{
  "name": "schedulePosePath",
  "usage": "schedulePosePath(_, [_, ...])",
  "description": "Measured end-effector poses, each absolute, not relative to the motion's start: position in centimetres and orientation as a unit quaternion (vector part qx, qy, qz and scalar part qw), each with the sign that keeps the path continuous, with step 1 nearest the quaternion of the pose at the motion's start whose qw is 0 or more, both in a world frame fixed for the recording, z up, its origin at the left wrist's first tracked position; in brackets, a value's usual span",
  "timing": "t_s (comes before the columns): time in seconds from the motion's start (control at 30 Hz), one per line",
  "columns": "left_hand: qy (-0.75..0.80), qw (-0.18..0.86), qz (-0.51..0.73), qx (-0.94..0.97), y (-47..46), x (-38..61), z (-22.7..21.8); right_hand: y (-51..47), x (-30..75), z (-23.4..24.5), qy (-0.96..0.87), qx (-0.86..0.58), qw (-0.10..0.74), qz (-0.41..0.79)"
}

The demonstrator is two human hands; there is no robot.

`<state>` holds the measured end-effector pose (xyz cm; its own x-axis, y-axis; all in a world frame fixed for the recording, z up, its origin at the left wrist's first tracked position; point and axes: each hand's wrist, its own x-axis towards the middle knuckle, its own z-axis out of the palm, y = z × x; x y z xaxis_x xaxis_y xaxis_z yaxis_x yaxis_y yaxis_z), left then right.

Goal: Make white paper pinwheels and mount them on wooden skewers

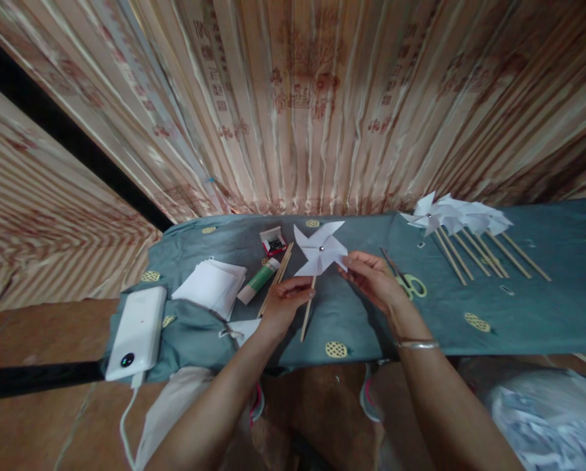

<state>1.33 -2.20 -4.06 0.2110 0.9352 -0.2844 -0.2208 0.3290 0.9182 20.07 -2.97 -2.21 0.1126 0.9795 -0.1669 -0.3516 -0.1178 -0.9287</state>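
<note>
Seated at a teal cloth, a person closes the left hand around the wooden stick of a white paper pinwheel, while the right hand pinches a blade tip between thumb and fingers. The stick runs from the wheel back toward the person, leaning left. Left of the pinwheel lie a glue stick and paper squares; right of it, scissors; farther right, finished pinwheels.

Paper stack left of glue stick; scissors right of pinwheel.
</note>
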Motion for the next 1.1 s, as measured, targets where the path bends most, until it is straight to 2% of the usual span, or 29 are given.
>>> schedulePosePath(1.1, [0.445,0.683,0.445,0.37,-2.4,1.5,-4.5,-2.9,17.4,-3.2,-0.37,-0.463,0.511,0.623])
